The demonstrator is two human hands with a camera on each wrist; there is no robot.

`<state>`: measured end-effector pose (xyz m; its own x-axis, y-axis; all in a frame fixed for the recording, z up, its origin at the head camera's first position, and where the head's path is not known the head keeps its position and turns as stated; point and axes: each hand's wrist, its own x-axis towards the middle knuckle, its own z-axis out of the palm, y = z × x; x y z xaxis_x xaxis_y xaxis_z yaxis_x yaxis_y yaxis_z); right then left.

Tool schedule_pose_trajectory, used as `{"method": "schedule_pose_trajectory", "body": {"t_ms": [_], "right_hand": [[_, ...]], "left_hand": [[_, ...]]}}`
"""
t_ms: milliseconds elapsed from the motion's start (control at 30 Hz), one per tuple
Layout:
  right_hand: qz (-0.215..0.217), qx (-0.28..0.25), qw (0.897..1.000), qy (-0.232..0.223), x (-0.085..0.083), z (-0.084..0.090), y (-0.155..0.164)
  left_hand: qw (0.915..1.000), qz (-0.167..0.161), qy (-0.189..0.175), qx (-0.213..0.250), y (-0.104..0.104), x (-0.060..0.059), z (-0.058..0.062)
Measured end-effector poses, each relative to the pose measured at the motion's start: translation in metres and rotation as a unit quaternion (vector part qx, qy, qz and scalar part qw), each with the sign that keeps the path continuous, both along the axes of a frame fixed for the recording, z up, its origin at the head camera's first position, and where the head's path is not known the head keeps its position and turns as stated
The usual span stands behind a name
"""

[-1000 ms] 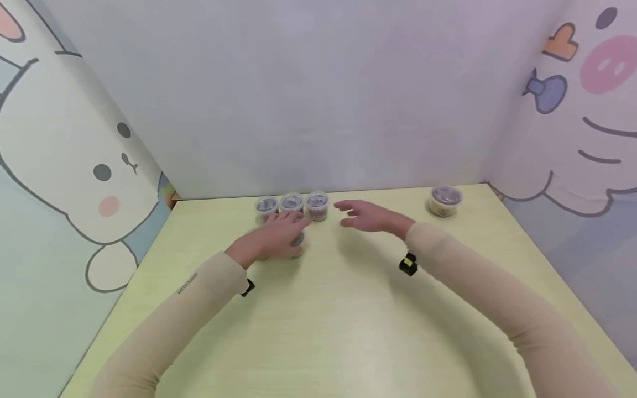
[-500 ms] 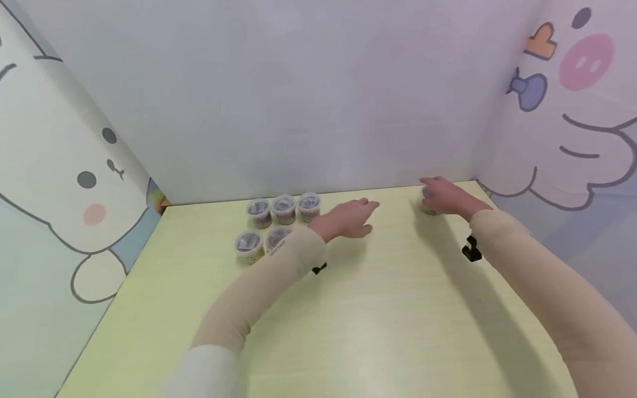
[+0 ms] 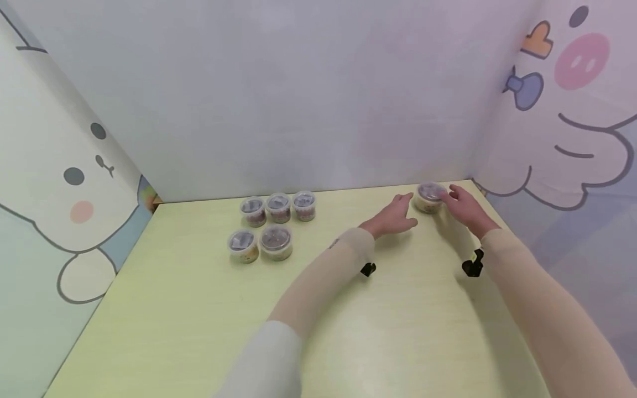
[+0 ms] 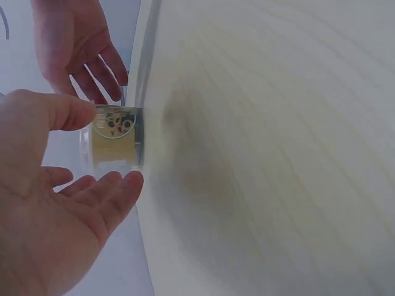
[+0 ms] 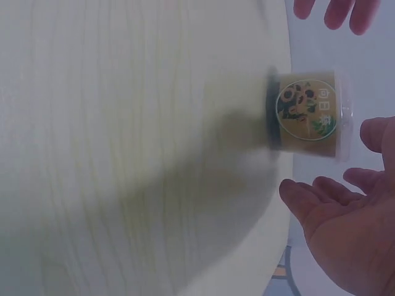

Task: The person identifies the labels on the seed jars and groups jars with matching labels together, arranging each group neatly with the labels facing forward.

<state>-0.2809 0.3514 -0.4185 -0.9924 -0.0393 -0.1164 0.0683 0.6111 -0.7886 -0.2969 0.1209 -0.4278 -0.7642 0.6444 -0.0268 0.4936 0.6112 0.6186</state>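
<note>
A small round lidded tub [image 3: 429, 199] stands upright at the back right of the table. Its yellow label with a sunflower picture shows on the tub [image 5: 307, 115] in the right wrist view. My left hand [image 3: 394, 216] is just left of it, thumb and fingers spread apart. On the other side my right hand [image 3: 466, 209] is held with its fingers extended, close to the lid. Neither hand grips the tub; whether the left thumb touches the tub [image 4: 116, 145] in the left wrist view, I cannot tell.
Several similar lidded tubs stand at the left back of the pale yellow table [image 3: 199, 309]: a rear row with a purple tub [image 3: 278, 209], and in front a larger tub [image 3: 276, 243] beside a smaller tub [image 3: 243, 246]. A pale wall [image 3: 318, 99] rises behind the table.
Both hands have moved right. The left hand left the group of tubs and came to the lone tub's left side. My right hand reached over that tub, then drew to its right side.
</note>
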Motion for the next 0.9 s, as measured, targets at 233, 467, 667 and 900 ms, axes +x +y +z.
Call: {"method": "schedule_pose_trajectory", "body": {"t_ms": [233,467,667,900], "right_hand": [[-0.032,-0.135,0.990,-0.028,0.003,-0.014,0.000],[-0.045,-0.182,0.982,-0.031,0.004,-0.020,0.000],[-0.046,-0.231,0.971,-0.036,0.001,-0.023,-0.002],[-0.039,-0.224,0.973,-0.043,-0.003,-0.024,-0.004]], "left_hand": [[0.9969,0.034,-0.040,0.059,0.013,-0.001,-0.010],[0.9894,0.013,-0.063,0.130,0.021,-0.003,-0.019],[0.9824,-0.037,-0.035,0.180,0.029,-0.007,-0.023],[0.9799,-0.050,-0.026,0.192,0.032,-0.011,-0.023]]}}
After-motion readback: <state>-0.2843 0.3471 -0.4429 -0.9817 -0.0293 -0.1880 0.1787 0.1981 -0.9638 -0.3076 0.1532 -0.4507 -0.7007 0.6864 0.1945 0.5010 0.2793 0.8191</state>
